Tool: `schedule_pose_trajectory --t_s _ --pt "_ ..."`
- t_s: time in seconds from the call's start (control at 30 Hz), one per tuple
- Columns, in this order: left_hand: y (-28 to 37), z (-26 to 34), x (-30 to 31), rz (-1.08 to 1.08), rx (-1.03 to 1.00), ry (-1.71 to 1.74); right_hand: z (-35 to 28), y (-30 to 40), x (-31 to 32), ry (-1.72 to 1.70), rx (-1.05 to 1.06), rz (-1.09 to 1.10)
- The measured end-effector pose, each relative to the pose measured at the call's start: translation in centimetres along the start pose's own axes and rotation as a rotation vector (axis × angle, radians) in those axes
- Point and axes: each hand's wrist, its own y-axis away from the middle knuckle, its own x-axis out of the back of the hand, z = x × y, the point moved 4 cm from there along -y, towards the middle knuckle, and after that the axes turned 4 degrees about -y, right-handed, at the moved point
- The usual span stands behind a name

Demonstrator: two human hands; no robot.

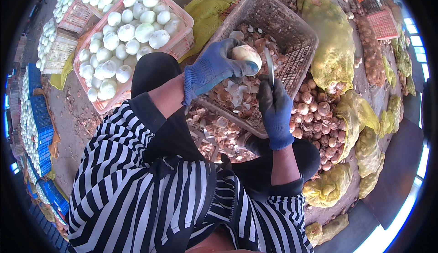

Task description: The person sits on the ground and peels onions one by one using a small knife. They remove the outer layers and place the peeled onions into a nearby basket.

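Observation:
My left hand [222, 64], in a blue knit glove with a dark coated palm, grips a pale, partly peeled onion [247, 56]. In my gloved right hand [275, 107] is a knife [269, 66], its blade pointing up and away from me, just right of the onion and apart from it. Both hands are over a dirty plastic crate [303, 44]. Inside that crate lie loose onion skins [236, 93]. The knife's handle is mostly hidden by my fingers.
On the left, a pink crate [186, 20] holds peeled onions [126, 32]. Unpeeled onions [318, 116] are heaped at my right beside a full yellow mesh sack [328, 44]. Blue crates [42, 129] line the far left. Skins [222, 133] also lie below the near crate edge.

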Motion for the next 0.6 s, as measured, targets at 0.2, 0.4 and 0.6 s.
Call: schedule_pose_trajectory --t_s 0.2,0.4,0.6 --pt "0.1 -0.2 0.2 0.035 -0.06 0.065 -0.9 0.9 0.1 0.358 0.225 0.073" --pt "0.0 -0.3 0.2 -0.001 0.019 0.033 -0.1 0.4 0.2 0.31 0.072 0.025" --pt "0.3 0.1 0.2 0.018 -0.008 0.044 -0.8 0.7 0.3 0.344 0.086 0.011"
